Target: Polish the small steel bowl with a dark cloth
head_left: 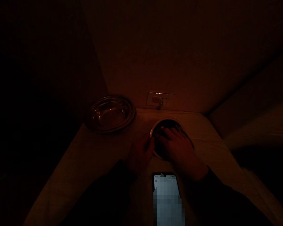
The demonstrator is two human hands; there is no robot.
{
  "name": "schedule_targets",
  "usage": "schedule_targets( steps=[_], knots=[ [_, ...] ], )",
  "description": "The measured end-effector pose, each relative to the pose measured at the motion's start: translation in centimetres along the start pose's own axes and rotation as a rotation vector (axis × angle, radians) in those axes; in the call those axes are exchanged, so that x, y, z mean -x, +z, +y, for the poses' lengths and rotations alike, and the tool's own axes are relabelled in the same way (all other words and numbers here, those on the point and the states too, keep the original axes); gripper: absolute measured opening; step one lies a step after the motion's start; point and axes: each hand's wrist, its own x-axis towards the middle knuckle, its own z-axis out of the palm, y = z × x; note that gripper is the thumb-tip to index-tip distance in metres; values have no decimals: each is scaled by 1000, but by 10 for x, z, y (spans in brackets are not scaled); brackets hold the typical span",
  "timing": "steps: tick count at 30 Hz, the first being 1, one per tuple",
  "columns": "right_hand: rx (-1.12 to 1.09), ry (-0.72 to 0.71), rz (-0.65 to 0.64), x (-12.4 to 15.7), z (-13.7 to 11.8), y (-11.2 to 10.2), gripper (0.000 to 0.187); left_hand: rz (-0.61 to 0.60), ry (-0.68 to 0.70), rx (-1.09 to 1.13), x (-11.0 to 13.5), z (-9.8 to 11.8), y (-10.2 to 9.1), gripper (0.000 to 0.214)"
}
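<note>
A round, dark-insided bowl (pixel 152 131) with a pale rim sits on the table. My left hand (pixel 139 154) holds its left side, with the thumb along the rim. Over the bowl's right side reaches my right hand (pixel 179 147), its fingers bent down into the bowl. Dim light hides the contents and whatever the right fingertips may touch or hold. A phone (pixel 168 201) with a lit, partly blurred screen lies between my forearms, nearer to me than the bowl.
Shiny metal dishes (pixel 112 117), seemingly stacked, stand at the table's back left corner. Behind the bowl, a wall socket panel (pixel 157 99) has something plugged in. The wooden table (pixel 202 125) meets the wall at the back. Deep shadow lies at both sides.
</note>
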Motion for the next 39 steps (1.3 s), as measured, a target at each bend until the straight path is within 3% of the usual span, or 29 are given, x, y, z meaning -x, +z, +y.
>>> schedule_targets(
  steps=[5, 12, 17, 22, 31, 39],
  knots=[
    [-18, -64, -118, 6, -1, -7, 31, 12, -2, -6, -1, -2, -1, 30],
    [-16, -6, -16, 1, 1, 2, 34, -5, -34, -19, -1, -1, 0, 32],
    [-61, -61, -148, 3, 2, -5, 32, 8, -71, -29, -3, -2, -1, 28],
    [-154, -127, -232, 10, 14, -2, 27, -80, -122, -34, -4, -5, -1, 20],
    [-203, -185, -304, 13, 18, -1, 22, -97, -20, 23, -7, -6, 4, 36],
    [-152, -124, -185, -1, 13, 3, 22, -80, -45, 116, -6, -7, 3, 27]
  ],
)
